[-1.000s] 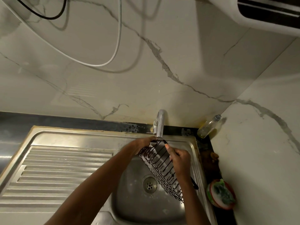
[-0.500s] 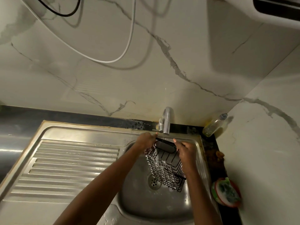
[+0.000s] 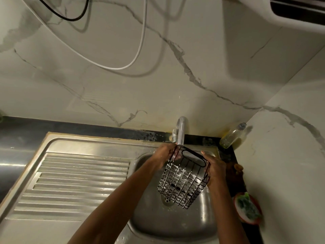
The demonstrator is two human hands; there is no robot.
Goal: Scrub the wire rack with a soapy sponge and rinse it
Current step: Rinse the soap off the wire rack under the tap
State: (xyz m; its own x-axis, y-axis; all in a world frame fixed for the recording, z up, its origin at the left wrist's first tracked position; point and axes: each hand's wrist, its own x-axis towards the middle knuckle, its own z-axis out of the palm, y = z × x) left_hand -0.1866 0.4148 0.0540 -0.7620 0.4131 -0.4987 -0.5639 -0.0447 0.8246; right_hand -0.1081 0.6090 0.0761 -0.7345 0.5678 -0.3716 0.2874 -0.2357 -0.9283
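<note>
Both hands — left hand (image 3: 166, 154) and right hand (image 3: 215, 169), fingers curled round its rim — tilt the sudsy wire rack (image 3: 182, 180) under the tap (image 3: 180, 132), presumably for rinsing.

Black wire rack (image 3: 182, 184); brushed steel sink (image 3: 84, 173).

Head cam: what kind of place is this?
Likely a home kitchen: a stainless sink with ribbed drainboard, a faucet against marble-look wall, and a green scrub sponge beside the basin.
</note>
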